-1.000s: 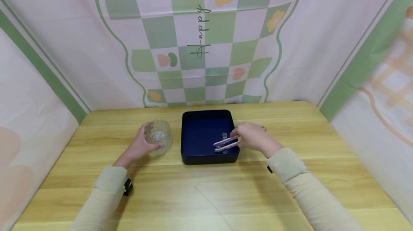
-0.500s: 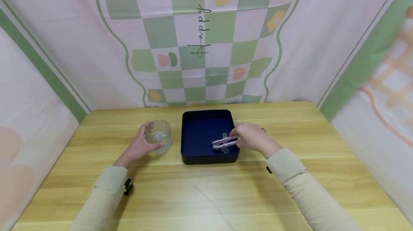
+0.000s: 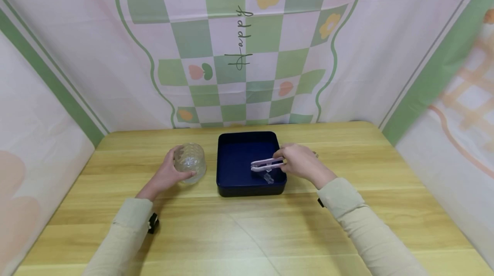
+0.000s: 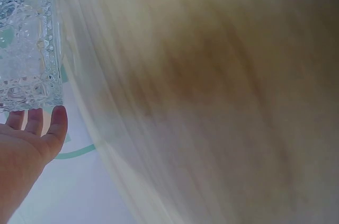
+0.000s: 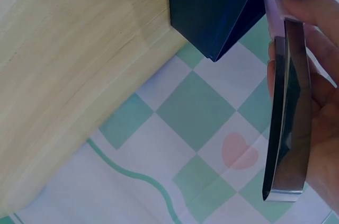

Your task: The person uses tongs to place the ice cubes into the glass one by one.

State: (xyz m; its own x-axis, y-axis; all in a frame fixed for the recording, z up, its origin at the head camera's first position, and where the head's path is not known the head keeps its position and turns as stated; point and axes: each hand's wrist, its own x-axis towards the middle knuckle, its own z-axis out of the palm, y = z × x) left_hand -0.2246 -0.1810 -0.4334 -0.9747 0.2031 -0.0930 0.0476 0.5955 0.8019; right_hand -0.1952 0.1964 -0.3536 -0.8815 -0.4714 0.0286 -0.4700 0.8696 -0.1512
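My left hand (image 3: pixel 168 173) holds a clear patterned glass (image 3: pixel 191 159) on the table, thumb on the near side and fingers behind. In the left wrist view its fingertips touch the glass's base edge (image 4: pixel 32 65). With my right hand (image 3: pixel 302 162) I grip lilac-tipped metal tongs (image 5: pixel 294 144). Their tips reach over the inside of a dark blue square tray (image 3: pixel 247 191) and stand close together. Something clear may sit between the tips, too small to tell. Below the tongs a clear chunk (image 3: pixel 268 178) lies in the tray. Another clear piece is partly hidden behind them.
The wooden table (image 3: pixel 247 233) runs around the tray and glass. A patterned cloth (image 3: pixel 266 61) hangs behind its far edge, and cloth stands at both sides. The tray's raised rim lies under the tongs.
The tongs' tips have drawn together and moved left and slightly away from me inside the tray, uncovering the near clear chunk. My left hand and the glass have stayed put.
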